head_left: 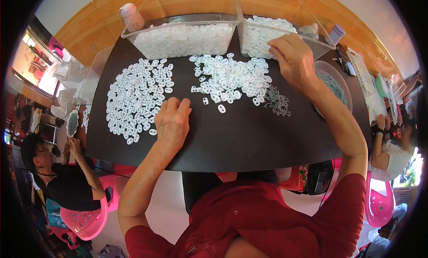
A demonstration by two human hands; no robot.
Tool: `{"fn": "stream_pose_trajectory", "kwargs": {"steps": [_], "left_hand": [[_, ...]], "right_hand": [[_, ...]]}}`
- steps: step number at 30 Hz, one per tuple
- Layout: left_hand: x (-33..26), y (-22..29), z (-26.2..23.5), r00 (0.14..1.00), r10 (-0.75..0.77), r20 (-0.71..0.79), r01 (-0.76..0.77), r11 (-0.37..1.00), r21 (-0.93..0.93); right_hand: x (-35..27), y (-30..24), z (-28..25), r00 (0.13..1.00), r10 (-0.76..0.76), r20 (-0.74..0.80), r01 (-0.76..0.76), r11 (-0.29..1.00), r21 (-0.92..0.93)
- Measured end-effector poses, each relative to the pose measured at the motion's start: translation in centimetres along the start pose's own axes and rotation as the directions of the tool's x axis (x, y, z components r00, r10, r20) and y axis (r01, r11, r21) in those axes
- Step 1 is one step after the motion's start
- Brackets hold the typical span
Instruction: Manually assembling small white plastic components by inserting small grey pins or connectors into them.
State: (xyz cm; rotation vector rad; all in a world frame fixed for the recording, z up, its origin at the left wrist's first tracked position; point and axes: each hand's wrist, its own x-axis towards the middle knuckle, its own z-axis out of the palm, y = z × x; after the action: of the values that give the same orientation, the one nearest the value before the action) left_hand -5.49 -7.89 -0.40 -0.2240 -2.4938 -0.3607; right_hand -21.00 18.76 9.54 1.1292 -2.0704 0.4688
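Seemingly I'm partway: white pieces (136, 99) leftward on the worktop (232, 142) look finished, the heap (234, 77) beside grey pins (277, 102) remains, and I can't tell whether my curled left hand (173, 119) or right hand (294, 59) holds any.

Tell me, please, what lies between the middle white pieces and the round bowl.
In the head view, a pile of grey pins, plus the right forearm.

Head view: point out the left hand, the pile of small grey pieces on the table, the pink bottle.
Left hand (173, 123): head view, back of the hand.
Pile of small grey pieces (277, 102): head view, middle of the heap.
Pink bottle (134, 21): head view, side of its body.
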Motion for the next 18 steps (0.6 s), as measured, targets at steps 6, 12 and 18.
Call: {"fn": "stream_pose_trajectory", "kwargs": {"steps": [6,12,18], "left_hand": [[0.8,4.9,1.6,0.917,0.397,0.023,-0.397,0.918,0.011],[-0.1,2.4,0.6,0.914,0.391,0.105,-0.399,0.914,0.074],[1.4,0.1,-0.6,0.970,0.237,0.054,-0.242,0.965,0.098]], "right_hand": [[-1.5,-2.2,-0.3,0.999,0.030,0.021,-0.032,0.994,0.103],[-3.3,-2.4,-1.0,0.997,0.033,0.063,-0.042,0.989,0.139],[-5.3,-3.0,-0.7,0.991,0.073,0.112,-0.093,0.979,0.183]]}}
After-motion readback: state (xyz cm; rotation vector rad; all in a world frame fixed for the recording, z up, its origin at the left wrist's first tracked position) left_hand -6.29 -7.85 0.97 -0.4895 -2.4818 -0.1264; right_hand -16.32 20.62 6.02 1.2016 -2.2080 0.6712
